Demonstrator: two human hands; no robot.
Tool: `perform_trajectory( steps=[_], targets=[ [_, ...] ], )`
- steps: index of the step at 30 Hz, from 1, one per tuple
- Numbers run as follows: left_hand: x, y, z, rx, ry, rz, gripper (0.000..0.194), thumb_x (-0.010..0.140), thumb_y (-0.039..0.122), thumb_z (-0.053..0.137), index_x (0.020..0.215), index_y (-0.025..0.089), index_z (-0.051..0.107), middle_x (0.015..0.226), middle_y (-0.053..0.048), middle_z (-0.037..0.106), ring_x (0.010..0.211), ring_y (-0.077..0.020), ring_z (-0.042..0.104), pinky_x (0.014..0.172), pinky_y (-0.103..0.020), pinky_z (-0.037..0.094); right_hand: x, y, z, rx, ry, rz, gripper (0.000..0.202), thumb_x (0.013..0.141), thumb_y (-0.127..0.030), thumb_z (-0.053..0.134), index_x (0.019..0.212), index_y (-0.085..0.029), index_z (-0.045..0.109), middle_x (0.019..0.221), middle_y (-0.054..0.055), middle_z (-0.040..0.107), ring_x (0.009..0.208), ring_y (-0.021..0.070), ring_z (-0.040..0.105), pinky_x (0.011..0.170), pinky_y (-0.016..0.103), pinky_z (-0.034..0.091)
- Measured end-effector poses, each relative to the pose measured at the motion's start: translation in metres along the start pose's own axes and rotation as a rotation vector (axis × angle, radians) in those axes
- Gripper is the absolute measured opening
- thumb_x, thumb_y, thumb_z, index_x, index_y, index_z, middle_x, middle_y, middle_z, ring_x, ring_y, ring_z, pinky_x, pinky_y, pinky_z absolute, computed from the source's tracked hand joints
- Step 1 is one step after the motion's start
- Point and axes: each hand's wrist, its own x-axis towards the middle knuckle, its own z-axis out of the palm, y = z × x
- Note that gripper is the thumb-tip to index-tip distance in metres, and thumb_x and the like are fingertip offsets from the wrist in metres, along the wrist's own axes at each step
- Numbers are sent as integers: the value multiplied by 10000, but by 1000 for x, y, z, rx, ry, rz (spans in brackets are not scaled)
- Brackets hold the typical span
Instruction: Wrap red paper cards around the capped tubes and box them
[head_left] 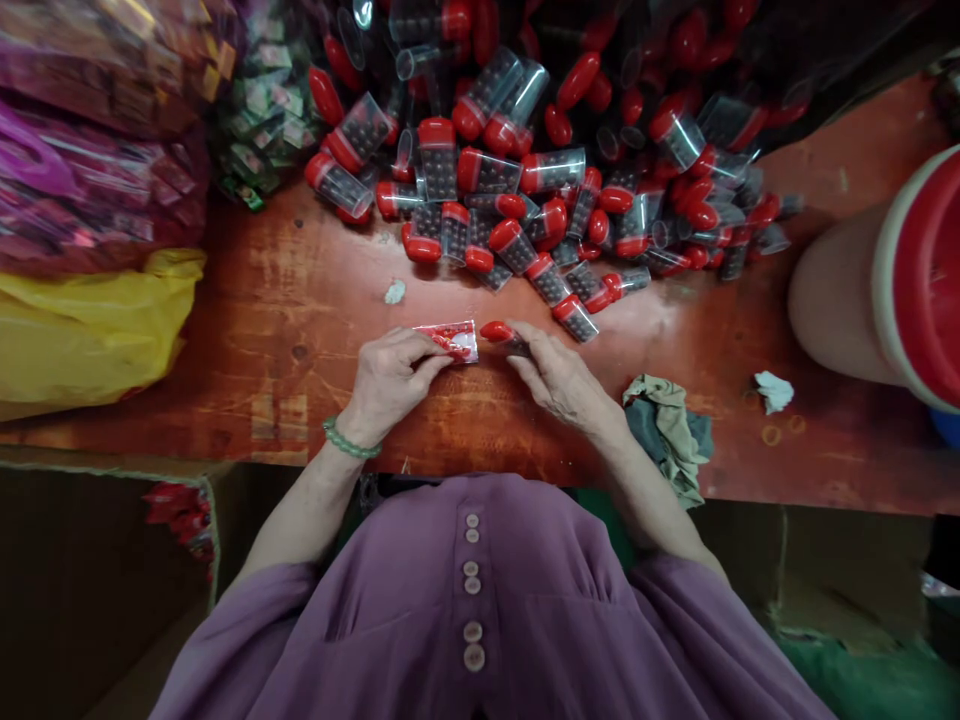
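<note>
A: What do the hands hold?

B: The left hand [391, 380] pinches a small red and white packet [452, 340] between thumb and fingertips, closed on its near end; the right hand [559, 375] has its fingers curled over a clear tube with a red cap [501, 334], gripping it so that only the cap and a bit of the body show

A: How do the two things lie to each other?

B: The cap points at the packet's open side, just beside it, nearly touching; whether it has entered the packet, I cannot tell

A: And around the grip?

B: Both hands rest on a worn red-brown table [300, 320]; straight beyond the fingertips lies a heap of tubes [540, 170] with red caps, the nearest ones close to the right fingers; right of the right wrist sits a crumpled rag [667, 430], and further right a white scrap of paper [772, 390]; beyond the left hand a small white crumb [394, 292]; well left of the grip a yellow bag [90, 330] under pink bags [97, 130]; a green bracelet [349, 443] circles the left wrist; far right stands a big tub with a red lid [900, 280]
</note>
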Motion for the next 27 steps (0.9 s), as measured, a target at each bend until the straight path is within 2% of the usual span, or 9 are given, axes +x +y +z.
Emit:
perform_trajectory(
  steps=[2,5,10,14,19,27],
  targets=[
    [-2,4,-2,-21,30,11,59,820,195,744,763,180,737,763,-15,758,705,-148,684,693,-263,535,-6,-7,-1,126,18,5,359,1027,-273,429,1378,-207,462,1289,116,656,1118,245,646,953,432,522],
    [-6,10,-7,6,49,48,66,843,219,731,788,182,738,773,-20,761,707,-145,683,697,-268,540,-11,-14,-2,260,62,-25,288,1029,-271,447,1299,-230,537,1178,76,688,1063,207,663,937,387,541],
    [-14,19,-13,3,29,90,70,877,253,704,854,196,736,824,-20,768,736,-139,683,716,-273,545,-14,-23,-4,285,119,-129,298,1014,-220,481,1306,-234,540,1151,68,689,1027,188,657,916,350,544],
    [-16,23,-15,-37,18,93,76,883,262,700,862,194,728,838,-20,766,749,-141,686,714,-273,543,-16,-30,-6,201,51,-185,311,1015,-194,455,1318,-195,523,1152,105,679,1020,206,646,898,374,556],
    [-19,23,-16,8,-10,88,134,904,301,673,853,188,724,814,-32,751,727,-144,661,703,-280,534,-16,-36,-9,-8,-47,-155,318,1032,-223,397,1291,-124,553,1017,130,661,931,225,625,843,389,568],
    [-24,22,-12,35,-44,132,128,922,245,637,854,170,715,792,-43,725,739,-153,644,711,-289,529,-12,-44,-17,-168,-231,-134,431,1019,-190,392,1440,-198,483,949,79,601,844,197,577,778,329,545]
  ],
)
